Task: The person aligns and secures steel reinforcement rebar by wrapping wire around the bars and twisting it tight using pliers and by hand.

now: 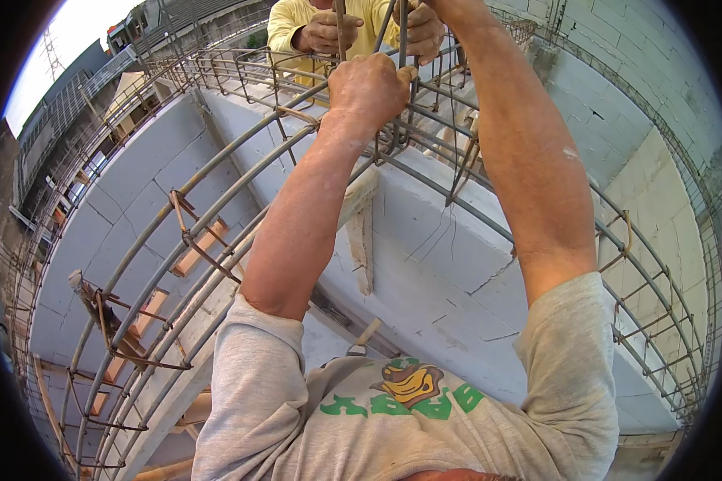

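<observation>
My left hand [369, 92] is a fist at the crossing of several steel bars, wrapped around a rebar that its fingers largely cover. Upright rebars [403, 36] rise just beyond it. My right hand [451, 6] reaches up beside those uprights; the top edge cuts it off, so its fingers are hidden. A tied rebar cage [221, 204] runs from the crossing down to the lower left. Another cage [646, 276] curves away to the right. Thin tie wire [455, 172] dangles below the crossing.
Opposite me, a person in a yellow sleeve [285, 28] has one hand [329, 34] at an upright bar and another hand [423, 34] close to my right hand. Pale block walls [449, 240] stand below the cages. A wooden piece [363, 248] leans against the wall.
</observation>
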A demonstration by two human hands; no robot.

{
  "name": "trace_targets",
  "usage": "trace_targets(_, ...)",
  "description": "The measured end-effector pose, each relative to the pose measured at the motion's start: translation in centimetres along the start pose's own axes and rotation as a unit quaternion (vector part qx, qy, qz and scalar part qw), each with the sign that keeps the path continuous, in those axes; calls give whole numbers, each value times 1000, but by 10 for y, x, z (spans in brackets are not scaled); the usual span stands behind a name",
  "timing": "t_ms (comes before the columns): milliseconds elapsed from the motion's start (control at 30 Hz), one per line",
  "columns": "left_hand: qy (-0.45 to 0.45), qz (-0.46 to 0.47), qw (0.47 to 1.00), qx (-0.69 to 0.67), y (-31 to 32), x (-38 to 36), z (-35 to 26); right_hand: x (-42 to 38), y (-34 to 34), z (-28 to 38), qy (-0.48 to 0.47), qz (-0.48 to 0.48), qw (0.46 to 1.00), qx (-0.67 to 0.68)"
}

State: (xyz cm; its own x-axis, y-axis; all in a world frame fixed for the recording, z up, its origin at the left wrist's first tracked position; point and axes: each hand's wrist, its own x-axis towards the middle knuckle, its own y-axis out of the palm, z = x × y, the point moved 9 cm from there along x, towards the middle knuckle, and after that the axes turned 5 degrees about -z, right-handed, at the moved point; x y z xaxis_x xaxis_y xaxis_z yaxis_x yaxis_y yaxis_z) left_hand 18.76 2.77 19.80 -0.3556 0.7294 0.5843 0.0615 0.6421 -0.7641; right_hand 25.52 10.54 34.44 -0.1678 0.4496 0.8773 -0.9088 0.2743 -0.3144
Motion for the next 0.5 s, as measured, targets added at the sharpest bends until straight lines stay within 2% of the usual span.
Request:
trace_targets(133, 2, -18, 1000, 11, 2, -2, 3, -6, -2, 5, 8, -10, 1000, 7)
trace_targets(233, -1, -22, 1000, 18, 4, -2, 2, -1, -2, -9, 2, -59, 998, 22)
trace_targets(333, 8, -6, 999, 30, 8, -4, -2, -6, -12, -19, 16, -29, 999, 31)
trace_targets(400, 10, -16, 999, 42, 5, -8, -6, -7, -13, -20, 14, -47, 999, 15)
trace_targets(500, 51, -107, 992, 39, 4, -22, -2, -3, -14, -25, -2, -53, 999, -1)
